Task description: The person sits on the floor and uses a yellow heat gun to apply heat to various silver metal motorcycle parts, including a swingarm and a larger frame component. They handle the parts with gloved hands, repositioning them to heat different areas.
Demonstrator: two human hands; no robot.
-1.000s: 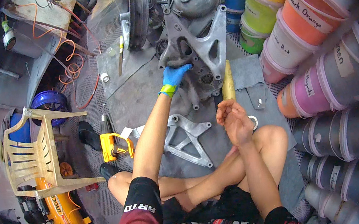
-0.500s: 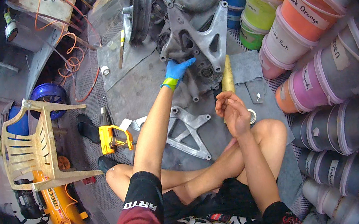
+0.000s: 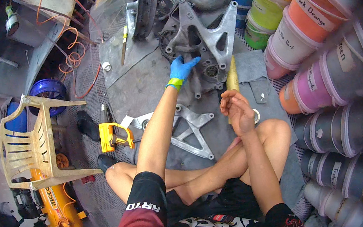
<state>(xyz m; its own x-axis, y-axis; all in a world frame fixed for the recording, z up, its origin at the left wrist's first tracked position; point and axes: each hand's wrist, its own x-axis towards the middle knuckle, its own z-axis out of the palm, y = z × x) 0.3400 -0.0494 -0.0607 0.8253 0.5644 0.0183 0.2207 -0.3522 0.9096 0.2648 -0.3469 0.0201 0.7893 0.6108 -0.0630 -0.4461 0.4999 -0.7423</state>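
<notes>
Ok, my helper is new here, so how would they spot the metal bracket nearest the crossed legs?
From the crossed legs, look just beyond, to the grey mat. There, partly hidden by the left forearm, lies the silvery bracket, an open triangular frame. It lies apart from the metal parts near the blue-gloved left hand.

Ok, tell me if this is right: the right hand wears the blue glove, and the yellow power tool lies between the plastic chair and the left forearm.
Not quite: the head view shows the blue glove on the left hand. The yellow power tool does lie between the plastic chair and the left forearm.
</notes>
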